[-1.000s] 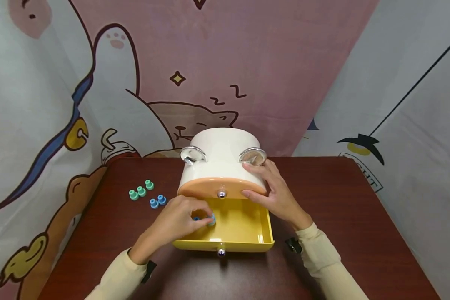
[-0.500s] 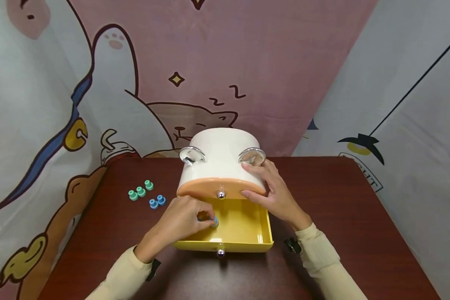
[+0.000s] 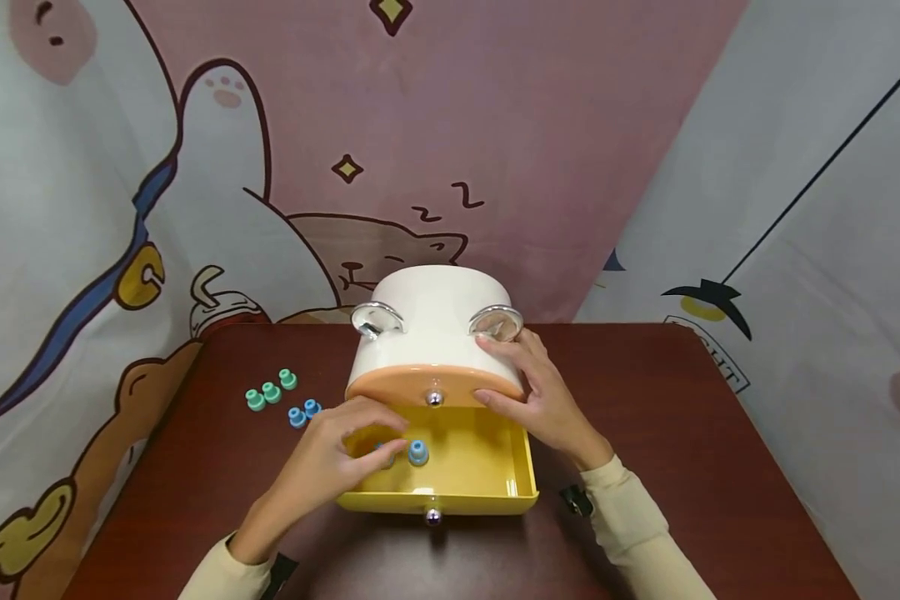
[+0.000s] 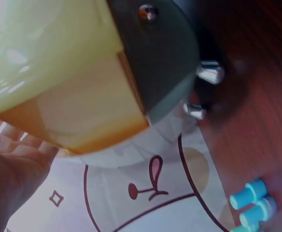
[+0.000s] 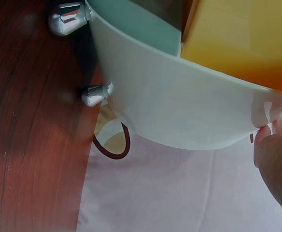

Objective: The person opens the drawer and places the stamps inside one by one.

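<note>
A small blue stepped peg [image 3: 417,452] stands upright in the pulled-out yellow drawer [image 3: 480,467] of a rounded white cabinet [image 3: 441,312]. Just left of it hovers my left hand [image 3: 330,450], thumb and index finger spread apart with nothing between them. Behind the thumb a second blue peg [image 3: 384,455] is partly hidden. My right hand [image 3: 543,400] rests on the cabinet's right side, its thumb on the edge of the orange drawer front [image 3: 397,386] and index finger on the top. Its other fingers touch the side wall, as the right wrist view shows.
Left of the cabinet stand several green pegs [image 3: 271,392] and blue pegs [image 3: 297,417] on the dark wooden table [image 3: 660,433]. Two silver ear-like rings [image 3: 378,320] rise from the cabinet top. Underneath are silver feet [image 4: 211,72]. A patterned cloth [image 3: 555,150] hangs behind.
My left hand has let go of the blue peg and drawn back to the left, its thumb and finger parting. The peg now stands in the drawer. My right hand keeps its place on the cabinet.
</note>
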`<state>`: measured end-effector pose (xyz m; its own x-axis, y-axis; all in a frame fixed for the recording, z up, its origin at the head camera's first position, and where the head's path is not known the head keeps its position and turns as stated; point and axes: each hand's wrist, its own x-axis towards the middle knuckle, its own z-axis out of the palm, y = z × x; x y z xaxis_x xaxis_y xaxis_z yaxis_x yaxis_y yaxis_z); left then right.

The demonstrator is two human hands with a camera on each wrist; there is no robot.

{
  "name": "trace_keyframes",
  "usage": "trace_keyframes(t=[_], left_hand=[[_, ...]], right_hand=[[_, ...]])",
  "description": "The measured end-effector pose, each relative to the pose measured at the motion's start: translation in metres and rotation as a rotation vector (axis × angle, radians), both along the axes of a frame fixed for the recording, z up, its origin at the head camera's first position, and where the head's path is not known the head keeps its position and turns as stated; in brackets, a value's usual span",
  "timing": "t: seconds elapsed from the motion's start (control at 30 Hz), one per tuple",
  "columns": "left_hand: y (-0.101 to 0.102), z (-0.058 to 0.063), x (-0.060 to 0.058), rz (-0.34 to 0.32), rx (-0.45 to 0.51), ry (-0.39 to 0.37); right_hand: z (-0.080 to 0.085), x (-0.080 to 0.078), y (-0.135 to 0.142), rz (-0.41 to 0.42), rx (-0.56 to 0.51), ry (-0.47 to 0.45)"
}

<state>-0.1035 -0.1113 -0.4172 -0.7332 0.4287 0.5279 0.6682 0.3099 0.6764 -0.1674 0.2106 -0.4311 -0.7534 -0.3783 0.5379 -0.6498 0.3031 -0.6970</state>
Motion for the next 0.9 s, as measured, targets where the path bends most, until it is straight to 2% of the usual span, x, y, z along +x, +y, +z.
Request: trace_keyframes(t=[0.17, 0.3, 0.47, 0.7, 0.9], left_hand=[[-0.009, -0.004, 0.005, 0.04, 0.114, 0.09], [-0.013, -0.007, 0.009, 0.078, 0.172, 0.15], [-0.026, -0.011, 0.01, 0.157, 0.215, 0.216], [-0.048, -0.017, 0.006, 0.328, 0.204, 0.205], [-0.069, -0.041, -0.002, 0.451, 0.194, 0.182]], right_hand=[[-0.001, 0.001, 0.001, -0.006, -0.008, -0.014], [-0.001, 0.002, 0.001, -0.002, -0.017, -0.015], [0.0, -0.001, -0.001, 0.006, -0.024, -0.014], [0.0, -0.004, -0.002, 0.004, -0.012, -0.01], [-0.002, -0.001, 0.001, 0.0, 0.004, 0.009]])
